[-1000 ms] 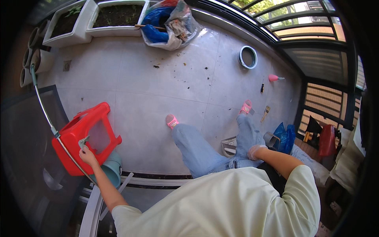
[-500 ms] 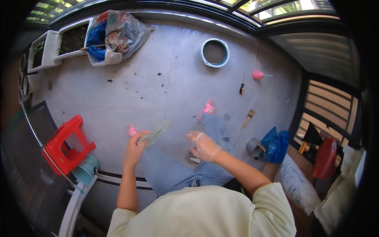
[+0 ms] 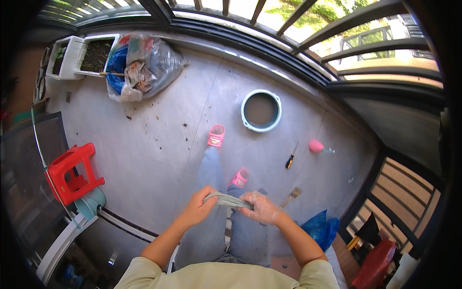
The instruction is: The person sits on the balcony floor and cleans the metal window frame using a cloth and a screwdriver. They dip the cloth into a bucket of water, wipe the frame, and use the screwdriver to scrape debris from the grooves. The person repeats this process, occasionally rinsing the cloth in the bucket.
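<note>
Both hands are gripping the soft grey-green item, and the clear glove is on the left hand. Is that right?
Not quite: in the head view the clear glove is on the right hand, while the left hand is bare. Both hands are indeed gripping the soft grey-green item.

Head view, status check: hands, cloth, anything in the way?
Left hand bare, right hand in clear glove, both gripping grey-green cloth. Cloth stretched between them. Bucket, screwdriver and brush on floor, not between hands.
</note>
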{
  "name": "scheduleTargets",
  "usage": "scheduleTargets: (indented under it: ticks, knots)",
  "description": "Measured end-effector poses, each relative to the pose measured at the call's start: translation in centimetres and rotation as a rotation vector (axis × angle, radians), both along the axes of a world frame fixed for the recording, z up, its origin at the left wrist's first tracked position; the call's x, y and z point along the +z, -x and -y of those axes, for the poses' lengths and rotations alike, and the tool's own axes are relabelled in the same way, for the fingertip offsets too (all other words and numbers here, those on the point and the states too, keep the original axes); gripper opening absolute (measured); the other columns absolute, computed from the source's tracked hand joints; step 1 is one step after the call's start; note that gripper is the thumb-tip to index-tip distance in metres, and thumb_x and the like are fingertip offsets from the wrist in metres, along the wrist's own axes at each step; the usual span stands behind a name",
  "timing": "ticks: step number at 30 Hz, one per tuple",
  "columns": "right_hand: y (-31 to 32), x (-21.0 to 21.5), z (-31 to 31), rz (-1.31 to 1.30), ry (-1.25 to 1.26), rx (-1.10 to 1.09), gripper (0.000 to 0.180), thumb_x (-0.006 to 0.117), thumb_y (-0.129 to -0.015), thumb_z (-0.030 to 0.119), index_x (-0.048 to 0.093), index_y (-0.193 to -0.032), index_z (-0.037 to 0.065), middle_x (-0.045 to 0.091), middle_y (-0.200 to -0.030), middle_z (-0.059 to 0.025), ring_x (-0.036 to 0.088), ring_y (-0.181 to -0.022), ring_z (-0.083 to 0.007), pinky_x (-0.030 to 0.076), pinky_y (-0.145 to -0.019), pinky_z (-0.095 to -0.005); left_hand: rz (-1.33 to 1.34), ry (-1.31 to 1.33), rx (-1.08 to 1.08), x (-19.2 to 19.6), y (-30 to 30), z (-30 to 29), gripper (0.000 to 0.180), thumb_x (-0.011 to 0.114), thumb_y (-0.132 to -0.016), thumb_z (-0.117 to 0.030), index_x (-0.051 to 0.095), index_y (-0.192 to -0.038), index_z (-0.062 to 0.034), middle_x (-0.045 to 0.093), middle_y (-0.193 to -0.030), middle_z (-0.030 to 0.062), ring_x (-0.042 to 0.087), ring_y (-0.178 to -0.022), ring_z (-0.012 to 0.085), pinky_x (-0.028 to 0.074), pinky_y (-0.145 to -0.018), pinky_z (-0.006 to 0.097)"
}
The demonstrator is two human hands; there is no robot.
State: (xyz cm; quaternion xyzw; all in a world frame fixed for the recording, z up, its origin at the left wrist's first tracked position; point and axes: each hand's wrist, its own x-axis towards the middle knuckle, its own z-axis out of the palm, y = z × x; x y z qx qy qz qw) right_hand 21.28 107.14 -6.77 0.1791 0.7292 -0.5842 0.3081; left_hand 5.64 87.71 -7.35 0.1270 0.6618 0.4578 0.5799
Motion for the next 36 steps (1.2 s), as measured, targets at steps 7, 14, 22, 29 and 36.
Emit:
scheduleTargets:
  ticks: [7,14,22,29,36]
  knots:
    - [10.0,-4.6,-9.6,0.166,0.232,-0.43,0.029,0.062,-0.09,0.013,0.059,-0.118,0.005,0.061,-0.108,-0.0055,0.058,-0.099,-0.0139,0.048,-0.088,-0.0293,-0.059,-0.152,0.17,-7.3,7.9,-8.2,0.011,0.052,-0.081,-0.003,0.056,-0.09,0.0,0.061,-0.092,0.0028,0.052,-0.083,0.0081,0.044,-0.076,0.025]
    - [11.7,-12.5,-17.2,0.052,0.367,-0.832,0.022,0.066,-0.086,0.006,0.064,-0.108,0.006,0.058,-0.105,-0.0018,0.058,-0.087,-0.0091,0.051,-0.07,-0.0228,0.044,-0.104,0.196,-12.1,12.3,-19.1,0.021,0.048,-0.077,0.002,0.058,-0.096,0.0001,0.062,-0.095,0.0034,0.053,-0.085,0.0087,0.044,-0.077,0.025]
    - [5.4,-18.7,-26.7,-0.041,0.22,-0.938,0.016,0.067,-0.084,0.002,0.066,-0.099,0.003,0.059,-0.117,-0.0061,0.059,-0.09,-0.0114,0.049,-0.076,-0.0223,0.235,-0.032,-0.245,-19.8,12.0,-30.6,0.034,0.055,-0.085,-0.005,0.054,-0.119,-0.0027,0.059,-0.111,0.0047,0.058,-0.098,0.0117,0.048,-0.084,0.027]
    - [4.8,-25.8,-29.6,-0.137,0.238,-1.026,0.029,0.067,-0.087,0.01,0.053,-0.111,0.003,0.06,-0.101,-0.0051,0.061,-0.09,-0.0113,0.05,-0.079,-0.0262,-0.149,-0.348,-0.87,-28.0,8.5,-41.2,0.04,0.067,-0.084,-0.026,0.053,-0.114,-0.0033,0.061,-0.103,0.0161,0.06,-0.093,0.0272,0.046,-0.079,0.037]
    - [-12.2,-42.5,-30.0,0.204,-0.583,-1.128,0.019,0.063,-0.086,0.013,0.061,-0.102,0.003,0.067,-0.092,-0.0095,0.065,-0.085,-0.0167,0.053,-0.076,-0.0319,0.046,-0.128,-0.848,-36.3,9.0,-43.3,0.03,0.044,-0.1,-0.031,0.054,-0.11,-0.0046,0.06,-0.084,0.0049,0.056,-0.074,0.011,0.047,-0.067,0.028]
